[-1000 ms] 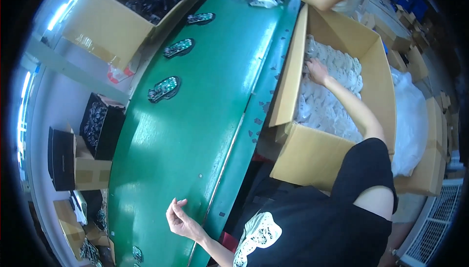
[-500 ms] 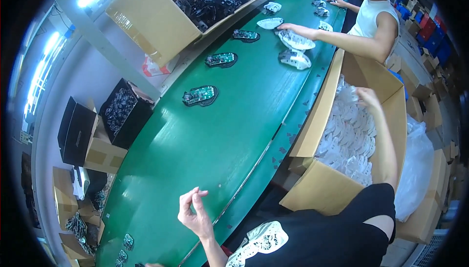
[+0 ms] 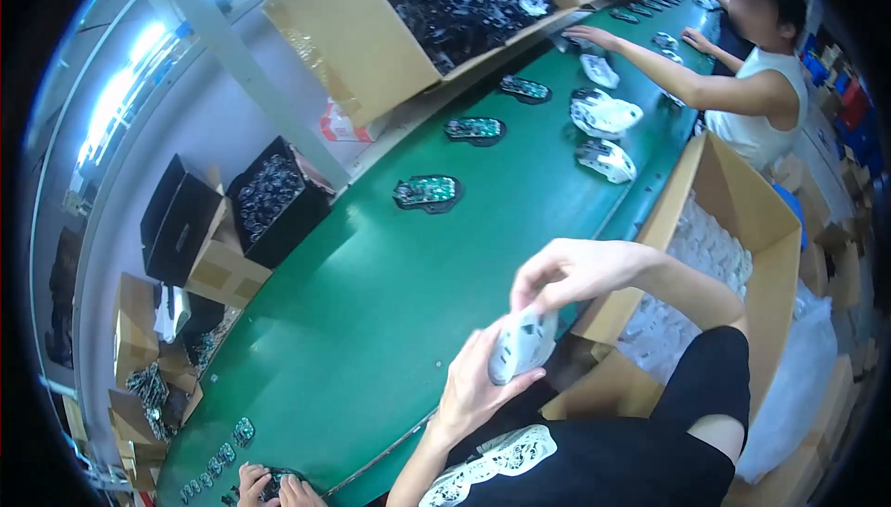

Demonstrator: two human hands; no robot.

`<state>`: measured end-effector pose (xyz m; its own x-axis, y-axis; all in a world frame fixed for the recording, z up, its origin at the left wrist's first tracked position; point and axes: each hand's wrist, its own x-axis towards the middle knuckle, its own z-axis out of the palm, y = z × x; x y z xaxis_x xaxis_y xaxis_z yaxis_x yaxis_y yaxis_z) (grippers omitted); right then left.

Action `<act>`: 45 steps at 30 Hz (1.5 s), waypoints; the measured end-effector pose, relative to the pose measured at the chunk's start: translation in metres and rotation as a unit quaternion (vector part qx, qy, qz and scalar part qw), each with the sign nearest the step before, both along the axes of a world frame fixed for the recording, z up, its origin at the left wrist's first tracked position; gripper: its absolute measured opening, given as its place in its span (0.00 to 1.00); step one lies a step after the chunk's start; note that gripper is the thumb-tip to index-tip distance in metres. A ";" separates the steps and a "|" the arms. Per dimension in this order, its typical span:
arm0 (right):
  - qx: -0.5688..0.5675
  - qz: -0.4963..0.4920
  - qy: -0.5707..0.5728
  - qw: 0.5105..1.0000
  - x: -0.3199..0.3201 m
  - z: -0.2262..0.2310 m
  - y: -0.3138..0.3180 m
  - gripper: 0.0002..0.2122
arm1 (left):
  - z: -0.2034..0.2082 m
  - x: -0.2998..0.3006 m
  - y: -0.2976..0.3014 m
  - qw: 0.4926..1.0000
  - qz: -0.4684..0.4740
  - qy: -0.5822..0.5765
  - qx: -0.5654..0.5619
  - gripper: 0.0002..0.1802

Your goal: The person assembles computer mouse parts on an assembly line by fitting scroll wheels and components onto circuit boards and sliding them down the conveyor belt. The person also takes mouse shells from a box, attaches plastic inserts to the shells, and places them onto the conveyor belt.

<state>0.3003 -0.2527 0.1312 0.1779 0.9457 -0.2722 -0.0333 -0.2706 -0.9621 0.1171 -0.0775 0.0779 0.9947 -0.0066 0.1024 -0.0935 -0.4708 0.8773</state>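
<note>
- Centrally, a white shell (image 3: 522,345), shaped like a computer-mouse top cover, sits between the person's two hands, low in the picture above the near edge of a green belt (image 3: 371,303).
- Left hand (image 3: 473,386): its grip is closed on the shell from below, palm cupping it, thumb along its lower side.
- Right hand (image 3: 566,273): its grip pinches the shell's top end from above, fingers curled down onto it.
- Progress, as a judgement: the shell is lifted and held in both hands, not yet set on the belt or joined to any other part.
- Just right of the hands stands an open carton (image 3: 742,219) filled with more white pieces, so plenty of stock is left.
- Farther up the belt lie dark bases with green boards (image 3: 427,193), spaced in a row, none of them covered.
- Beyond those, white shells (image 3: 605,115) rest on the belt near a co-worker's arm (image 3: 705,89) reaching across it.
- Across the belt, a large box (image 3: 445,6) holds dark parts.
- At the bottom edge, another person's hands (image 3: 274,488) touch small dark parts.
</note>
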 end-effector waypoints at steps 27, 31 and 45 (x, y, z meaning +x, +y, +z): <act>0.205 -0.625 -0.178 0.732 0.348 0.037 0.220 0.16 | -0.048 0.011 0.061 0.923 0.305 -0.023 -0.235 0.35; 0.263 -0.511 -0.243 0.781 0.286 0.035 0.167 0.13 | -0.044 0.011 0.065 0.917 0.283 -0.012 -0.279 0.35; 0.250 -0.237 -0.733 0.587 -0.048 -0.043 0.123 0.07 | -0.032 -0.023 0.062 0.918 0.332 -0.129 -0.174 0.31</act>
